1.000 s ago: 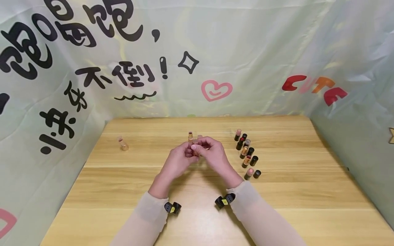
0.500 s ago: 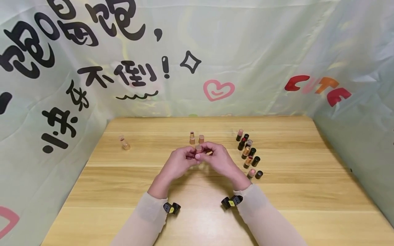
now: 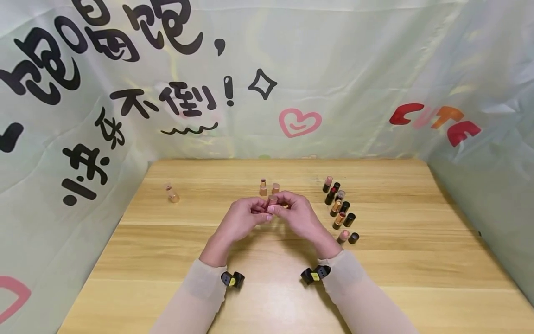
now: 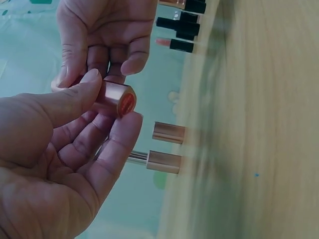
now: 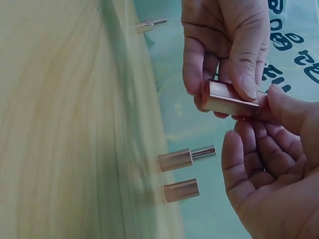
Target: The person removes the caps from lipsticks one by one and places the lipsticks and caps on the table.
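In the head view, my left hand (image 3: 239, 220) and right hand (image 3: 298, 215) meet over the middle of the table, both pinching one rose-gold lipstick tube (image 3: 272, 200). The left thumb and fingers grip the tube's end with a round red label (image 4: 128, 103), as the left wrist view shows. At the other end, the right thumb and fingers pinch it, covering much of that part. Just beyond the hands stand an uncapped rose-gold lipstick (image 3: 263, 188) and, beside it, a matching rose-gold cap (image 3: 275, 188); both also show in the right wrist view.
To the right, a slanting row of uncapped lipsticks (image 3: 339, 221) stands with several black caps (image 3: 349, 220) alongside. A lone lipstick with a gold base (image 3: 173, 196) is at the far left. Printed cloth (image 3: 350, 83) walls the table's back and sides.
Both hands have drawn slightly back from the standing rose-gold lipstick, uncovering it and the cap beside it. The held tube stays between the fingers. The head view has shifted a little.
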A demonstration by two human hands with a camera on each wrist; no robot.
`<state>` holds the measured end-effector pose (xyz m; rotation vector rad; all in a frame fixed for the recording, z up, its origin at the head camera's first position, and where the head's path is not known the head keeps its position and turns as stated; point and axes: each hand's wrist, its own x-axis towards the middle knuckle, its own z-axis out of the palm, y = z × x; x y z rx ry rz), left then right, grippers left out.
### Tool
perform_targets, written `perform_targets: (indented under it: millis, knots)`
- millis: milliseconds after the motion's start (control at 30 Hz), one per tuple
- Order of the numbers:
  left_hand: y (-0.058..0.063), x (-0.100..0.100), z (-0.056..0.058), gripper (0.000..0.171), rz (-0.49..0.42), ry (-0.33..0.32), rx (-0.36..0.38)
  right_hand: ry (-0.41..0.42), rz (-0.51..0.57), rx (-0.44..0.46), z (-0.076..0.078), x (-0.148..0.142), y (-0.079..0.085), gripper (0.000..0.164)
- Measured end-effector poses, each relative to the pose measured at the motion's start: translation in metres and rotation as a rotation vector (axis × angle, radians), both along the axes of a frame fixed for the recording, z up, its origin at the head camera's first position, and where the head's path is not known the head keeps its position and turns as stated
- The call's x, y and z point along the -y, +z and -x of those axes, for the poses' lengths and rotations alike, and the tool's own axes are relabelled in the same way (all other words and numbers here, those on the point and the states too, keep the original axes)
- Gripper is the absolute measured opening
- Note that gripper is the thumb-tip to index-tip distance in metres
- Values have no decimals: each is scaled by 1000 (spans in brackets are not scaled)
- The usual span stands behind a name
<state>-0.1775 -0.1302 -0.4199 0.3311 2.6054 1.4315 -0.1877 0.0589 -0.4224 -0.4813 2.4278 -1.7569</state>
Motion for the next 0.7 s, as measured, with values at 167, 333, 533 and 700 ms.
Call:
perform_targets:
  millis: [167, 333, 533, 700]
  knots:
    - [2, 0, 0, 19, 9, -18, -4, 1, 61, 16, 1, -1, 0, 22]
    - [1, 4, 0, 21, 90, 7, -8, -52, 133, -45, 5, -5, 2, 28]
    - [-3, 12, 7, 19, 125, 213, -56, -213, 110, -71, 13, -16, -2, 23]
    - [-10, 10, 19, 17, 75, 277, -81, -262, -68, -91, 21, -13, -10, 20]
